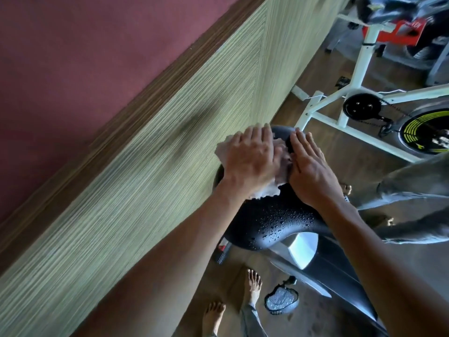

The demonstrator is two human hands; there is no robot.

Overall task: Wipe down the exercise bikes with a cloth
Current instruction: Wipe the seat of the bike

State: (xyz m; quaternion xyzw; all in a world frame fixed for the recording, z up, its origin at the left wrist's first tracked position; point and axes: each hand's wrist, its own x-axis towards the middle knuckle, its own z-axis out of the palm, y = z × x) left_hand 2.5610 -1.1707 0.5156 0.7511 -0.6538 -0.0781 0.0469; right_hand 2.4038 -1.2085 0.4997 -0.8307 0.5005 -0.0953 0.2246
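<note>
Two bare forearms reaching forward and down from the lower edge of the frame, converging over a black saddle (274,220). Left hand (250,159) laid palm-down on a pale cloth (281,161), fingers straight and close together, pressing it flat against the front part of the saddle; no curl round the fabric. Right hand (308,166) just beside it, also palm-down, fingers straight and together, angled up and to the left, thumb side touching the cloth's edge. Wrists of both nearly level with the knuckles, backs of the hands facing the camera.

Cloth bunched between and beneath the two hands, a frayed corner sticking out below the left palm. Rear of the saddle bare and beaded with water droplets. Below it, the dark bike frame (323,268) sloping toward the lower right, with a pedal (281,299) near the floor. Two bare feet (254,287) on the wood floor beside the pedal.

At left, a striped greenish wall panel (145,178) running diagonally under a dark red wall. Further back at upper right, a white-framed exercise bike (359,76) with a yellow-marked flywheel (427,133).
</note>
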